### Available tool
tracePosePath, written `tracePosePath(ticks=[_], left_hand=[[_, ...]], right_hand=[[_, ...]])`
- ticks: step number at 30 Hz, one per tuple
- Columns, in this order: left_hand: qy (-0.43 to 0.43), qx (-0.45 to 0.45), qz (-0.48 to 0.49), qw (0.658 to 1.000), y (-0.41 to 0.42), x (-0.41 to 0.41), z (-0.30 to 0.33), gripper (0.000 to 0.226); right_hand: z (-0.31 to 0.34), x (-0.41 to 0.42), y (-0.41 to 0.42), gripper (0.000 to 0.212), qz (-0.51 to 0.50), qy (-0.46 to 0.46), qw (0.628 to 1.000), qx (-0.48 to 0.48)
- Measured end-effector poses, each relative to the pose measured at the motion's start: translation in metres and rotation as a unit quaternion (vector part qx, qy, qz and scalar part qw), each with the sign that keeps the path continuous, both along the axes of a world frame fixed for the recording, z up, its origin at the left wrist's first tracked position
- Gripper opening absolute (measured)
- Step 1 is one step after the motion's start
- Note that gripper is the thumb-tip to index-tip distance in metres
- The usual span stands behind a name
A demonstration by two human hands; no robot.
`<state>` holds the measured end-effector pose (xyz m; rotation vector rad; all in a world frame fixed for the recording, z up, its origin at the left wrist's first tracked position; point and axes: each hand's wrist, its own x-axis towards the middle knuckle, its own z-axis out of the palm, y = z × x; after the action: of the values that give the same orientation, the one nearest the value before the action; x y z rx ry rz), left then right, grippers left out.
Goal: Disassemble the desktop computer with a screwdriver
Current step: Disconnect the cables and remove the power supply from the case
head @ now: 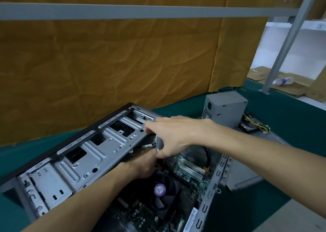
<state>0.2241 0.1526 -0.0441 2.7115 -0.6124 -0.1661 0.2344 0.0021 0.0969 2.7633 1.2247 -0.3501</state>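
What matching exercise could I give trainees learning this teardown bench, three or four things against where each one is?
Things:
1. power supply
2. fan
3. left hand
4. plastic bottle

Places:
A. down inside the open case, near the drive cage
B. standing on the green mat outside the case
C. lying on cardboard beyond the mat
D. on the motherboard, purple sticker at its hub

Pairs: 1-B, 2-D, 3-A, 4-C
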Motion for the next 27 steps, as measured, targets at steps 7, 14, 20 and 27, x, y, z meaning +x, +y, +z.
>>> tracePosePath(ticks=[7,14,20,27], left_hand=[[0.004,0.027,0.003,1.000,-0.002,0.003,0.001,0.027],[-0.013,0.029,0.008,0.999,-0.005,0.004,0.004,0.025],[0.002,0.033,0.013,0.999,-0.003,0.004,0.003,0.023],[-0.010,0.041,0.006,0.999,-0.003,0.004,0.003,0.023]], right_hand=[[0.003,0.005,-0.007,0.036,0.009,0.057,0.998,0.037],[-0.011,0.008,-0.005,0.042,-0.007,-0.133,0.991,0.022],[-0.007,0.008,-0.008,0.050,0.022,-0.048,0.998,0.025],[-0.003,0.013,-0.007,0.035,0.030,0.036,0.997,0.062]])
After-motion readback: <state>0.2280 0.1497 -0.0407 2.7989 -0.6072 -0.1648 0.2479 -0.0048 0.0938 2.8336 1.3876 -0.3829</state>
